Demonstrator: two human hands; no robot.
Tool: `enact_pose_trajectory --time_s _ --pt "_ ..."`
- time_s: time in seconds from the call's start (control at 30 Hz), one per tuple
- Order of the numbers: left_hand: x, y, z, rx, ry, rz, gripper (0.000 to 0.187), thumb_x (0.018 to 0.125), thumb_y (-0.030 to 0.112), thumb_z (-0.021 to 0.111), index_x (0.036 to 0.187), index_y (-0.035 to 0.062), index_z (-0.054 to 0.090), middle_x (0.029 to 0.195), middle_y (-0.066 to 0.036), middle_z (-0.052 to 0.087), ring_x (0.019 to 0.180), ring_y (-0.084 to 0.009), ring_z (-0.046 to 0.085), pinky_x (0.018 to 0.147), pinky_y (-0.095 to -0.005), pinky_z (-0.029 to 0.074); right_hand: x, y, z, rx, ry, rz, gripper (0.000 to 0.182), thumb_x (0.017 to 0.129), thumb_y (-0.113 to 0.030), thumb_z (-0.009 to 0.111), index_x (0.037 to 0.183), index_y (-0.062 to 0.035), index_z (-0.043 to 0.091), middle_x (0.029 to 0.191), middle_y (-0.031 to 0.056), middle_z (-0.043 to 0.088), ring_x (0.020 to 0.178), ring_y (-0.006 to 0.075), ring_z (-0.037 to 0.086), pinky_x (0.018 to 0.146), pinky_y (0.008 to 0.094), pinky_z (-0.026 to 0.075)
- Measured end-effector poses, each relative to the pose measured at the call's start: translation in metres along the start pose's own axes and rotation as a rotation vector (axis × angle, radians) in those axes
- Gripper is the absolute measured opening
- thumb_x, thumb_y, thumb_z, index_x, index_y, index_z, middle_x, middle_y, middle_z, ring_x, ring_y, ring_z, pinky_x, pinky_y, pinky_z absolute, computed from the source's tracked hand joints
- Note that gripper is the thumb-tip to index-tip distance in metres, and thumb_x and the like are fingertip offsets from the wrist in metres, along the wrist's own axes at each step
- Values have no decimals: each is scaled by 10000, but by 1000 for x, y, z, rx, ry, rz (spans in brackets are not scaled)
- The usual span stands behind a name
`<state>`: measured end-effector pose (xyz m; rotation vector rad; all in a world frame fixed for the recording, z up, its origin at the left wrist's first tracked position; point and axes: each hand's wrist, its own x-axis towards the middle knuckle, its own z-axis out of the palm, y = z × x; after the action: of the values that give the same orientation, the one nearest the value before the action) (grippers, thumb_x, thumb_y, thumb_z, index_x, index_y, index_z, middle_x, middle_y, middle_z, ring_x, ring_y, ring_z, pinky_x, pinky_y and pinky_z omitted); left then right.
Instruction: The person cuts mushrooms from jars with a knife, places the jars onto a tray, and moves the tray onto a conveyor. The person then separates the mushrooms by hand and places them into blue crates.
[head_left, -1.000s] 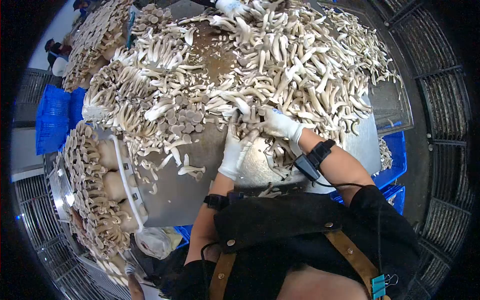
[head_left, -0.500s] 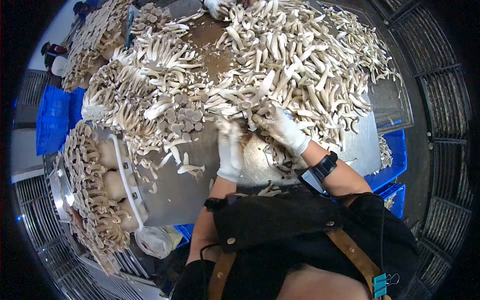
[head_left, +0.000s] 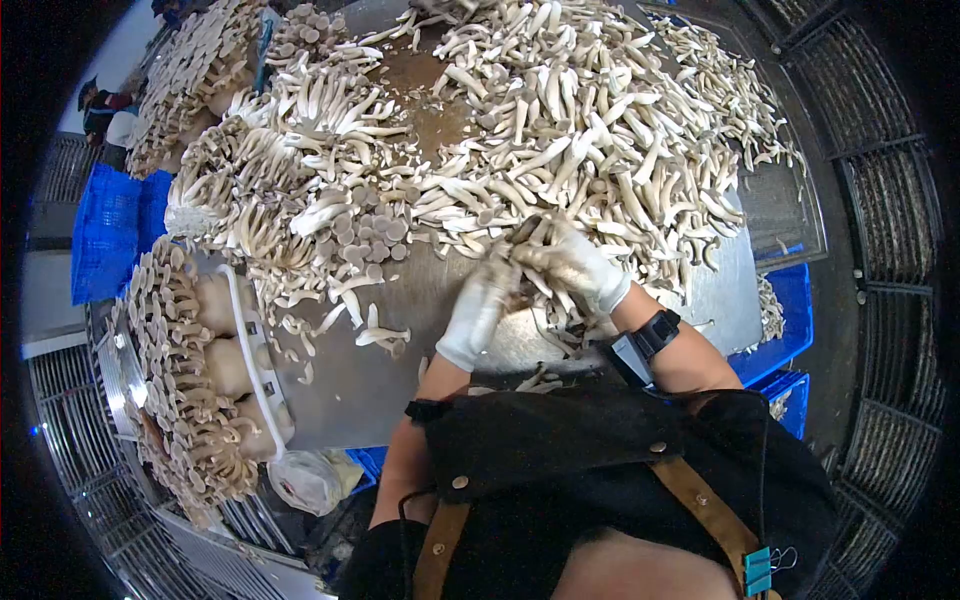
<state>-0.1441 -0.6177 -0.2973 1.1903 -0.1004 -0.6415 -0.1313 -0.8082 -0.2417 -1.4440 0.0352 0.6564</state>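
Note:
My left hand (head_left: 480, 307), in a white glove, is closed with its fingertips meeting my right hand. My right hand (head_left: 580, 272), gloved too, is closed and slightly blurred. Between the two sets of fingers are a few grey-brown mushrooms (head_left: 531, 232); the fingers partly hide them. Just beyond lies a big heap of loose long-stemmed mushrooms (head_left: 600, 140) on the metal table (head_left: 345, 400). Below my hands, several mushroom pieces lie on the shiny tabletop close to my apron.
Mushroom clusters (head_left: 290, 190) spread over the table's left side. Growing blocks with mushrooms (head_left: 225, 365) stand in a white-rimmed holder at left. Blue crates (head_left: 105, 235) are at far left, with another blue crate (head_left: 795, 315) below the right edge. Wire racks (head_left: 890, 210) line the right.
My left hand has moved right and up against my right hand. The right hand has turned slightly and shifted a little right. At the top edge, a co-worker's white glove is no longer clearly visible.

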Motion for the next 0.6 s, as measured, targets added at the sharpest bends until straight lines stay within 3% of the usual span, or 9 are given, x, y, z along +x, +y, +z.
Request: enact_pose_trajectory --time_s 0.07,0.2,0.3,0.37,0.43,0.47,0.5,0.53,0.6 --pt "-6 13 9 -141 273 -92 413 920 358 580 1200 67 493 849 0 538 714 -75 570 647 -194 518 4 13 5 -144 55 -125 365 862 -221 677 1109 25 569 1028 144 618 908 194 574 815 310 471" --pt "3 -23 -26 -536 89 -85 341 967 298 517 1205 56 482 895 -68 577 674 -106 590 640 -235 554 14 11 -2 -300 83 -81 321 856 -115 681 1101 -6 504 947 65 610 848 97 552 683 232 472" --pt "-10 1 -9 -236 281 -163 380 984 307 453 1230 19 490 1016 -123 600 715 -153 601 672 -306 555 36 -8 -22 -782 -279 -209 663 770 -167 727 1320 14 404 1062 161 639 969 227 626 831 350 497" --pt "-16 5 -7 91 238 -201 373 983 334 443 1174 27 536 980 -95 615 730 -148 582 677 -274 506 55 -61 -9 -1009 -180 50 712 761 -202 695 1362 -6 368 1069 211 628 991 317 614 874 402 478" --pt "-17 9 -11 195 240 -258 374 985 344 431 1139 31 565 954 -79 624 745 -156 574 687 -264 479 122 -25 -16 -953 240 -341 661 774 -243 652 1350 -30 407 997 224 641 937 348 623 845 398 487" --pt "-16 6 -22 423 197 -282 367 982 326 429 1123 21 575 911 -81 623 744 -172 566 696 -284 473 137 -18 -9 -1134 325 -361 405 828 -247 568 1149 -1 556 960 242 647 887 381 636 794 442 502" --pt "-12 0 -36 652 153 -300 360 979 307 426 1107 10 585 868 -83 622 743 -188 559 704 -304 468 141 -25 -1 -1176 135 -128 332 809 -207 549 1059 8 585 960 244 647 891 373 638 793 444 499" --pt "-8 -24 -54 1049 249 206 315 965 278 457 1017 2 598 753 -124 579 626 -190 541 614 -365 444 144 -29 -1 -1137 89 -79 324 799 -195 547 1048 9 584 954 240 650 887 371 640 790 446 499" --pt "-16 14 -46 897 275 76 313 962 269 460 1039 -4 593 776 -130 590 667 -198 551 648 -358 450 125 -42 -3 -1014 -40 5 382 765 -178 554 1094 17 569 984 255 641 917 373 631 818 445 488"
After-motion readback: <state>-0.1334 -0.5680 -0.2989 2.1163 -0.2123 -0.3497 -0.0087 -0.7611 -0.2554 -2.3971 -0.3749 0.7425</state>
